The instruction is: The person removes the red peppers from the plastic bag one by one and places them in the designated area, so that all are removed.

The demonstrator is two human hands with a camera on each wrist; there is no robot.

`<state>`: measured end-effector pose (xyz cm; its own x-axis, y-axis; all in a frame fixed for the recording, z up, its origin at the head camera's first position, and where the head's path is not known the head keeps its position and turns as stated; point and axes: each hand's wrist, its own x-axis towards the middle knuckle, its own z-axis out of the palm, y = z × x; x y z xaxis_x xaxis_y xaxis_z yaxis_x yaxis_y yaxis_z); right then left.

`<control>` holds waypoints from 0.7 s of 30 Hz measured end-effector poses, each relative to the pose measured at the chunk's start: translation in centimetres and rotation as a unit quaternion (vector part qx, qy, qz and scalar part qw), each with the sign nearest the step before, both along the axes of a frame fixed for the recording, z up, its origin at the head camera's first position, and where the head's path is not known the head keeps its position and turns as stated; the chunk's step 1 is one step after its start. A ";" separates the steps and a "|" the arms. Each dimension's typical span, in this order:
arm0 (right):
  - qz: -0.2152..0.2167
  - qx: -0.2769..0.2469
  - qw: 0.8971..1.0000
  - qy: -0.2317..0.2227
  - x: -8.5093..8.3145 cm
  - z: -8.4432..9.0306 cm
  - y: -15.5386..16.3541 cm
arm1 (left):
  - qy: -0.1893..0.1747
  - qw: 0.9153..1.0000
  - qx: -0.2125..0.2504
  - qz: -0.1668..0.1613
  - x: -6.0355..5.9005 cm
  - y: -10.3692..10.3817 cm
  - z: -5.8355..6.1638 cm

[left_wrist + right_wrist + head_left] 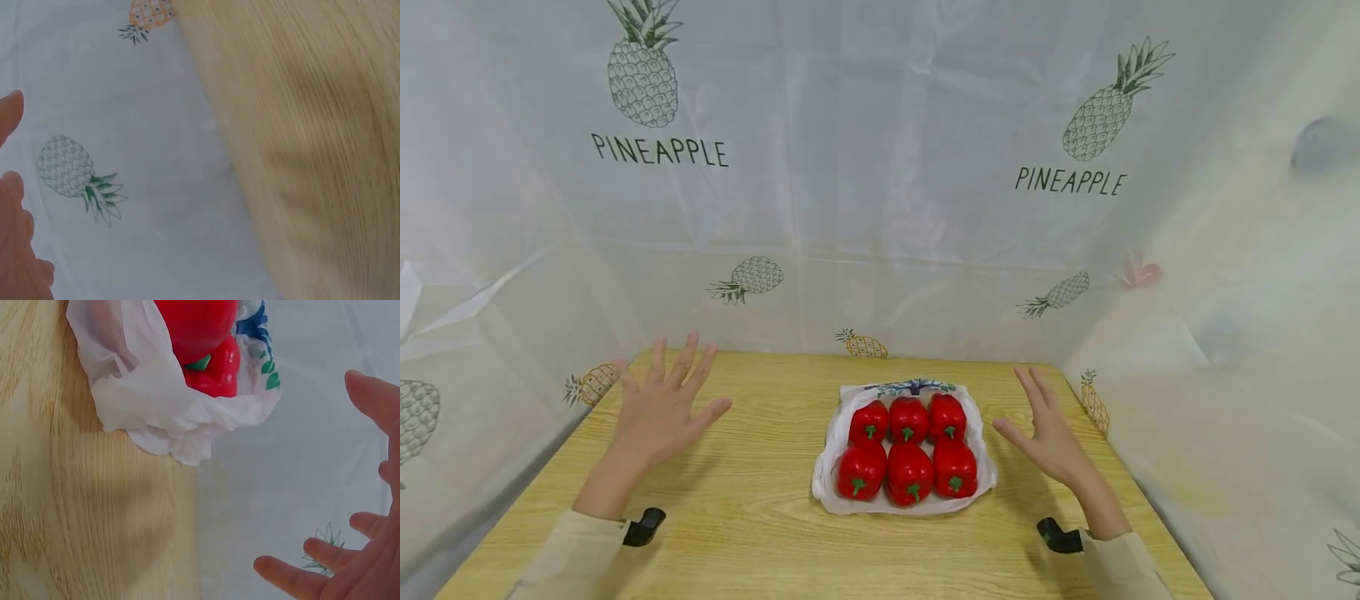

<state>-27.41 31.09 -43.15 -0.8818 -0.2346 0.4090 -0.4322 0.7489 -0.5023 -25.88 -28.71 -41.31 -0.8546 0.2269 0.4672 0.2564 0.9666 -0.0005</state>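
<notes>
We see a table (760, 500) of pale wood with a clear grain and a smooth, matt finish. At lower centre six red peppers (910, 454) look glossy and smooth, like plastic, with matt green stems. They sit on a thin, crinkled white plastic bag (827, 479), slightly translucent. Behind, a filmy plastic sheet (880, 208) printed with pineapples shows soft creases and faint sheen.

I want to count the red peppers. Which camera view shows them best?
The head view: all six red peppers sit in two rows of three on the white plastic bag. The right wrist view shows only parts of two peppers at the bag's edge. The left wrist view shows none.
</notes>
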 end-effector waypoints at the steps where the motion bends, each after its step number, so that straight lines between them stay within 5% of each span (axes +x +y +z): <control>1: 0.005 -0.005 1.000 0.000 -0.1 -0.1 -0.1 | -0.001 1.000 0.002 -0.003 -0.1 0.2 -0.1; 21: 0.065 -0.094 0.993 -0.009 -1.4 -1.4 -0.5 | -0.034 0.997 0.047 -0.054 -0.6 3.3 -1.1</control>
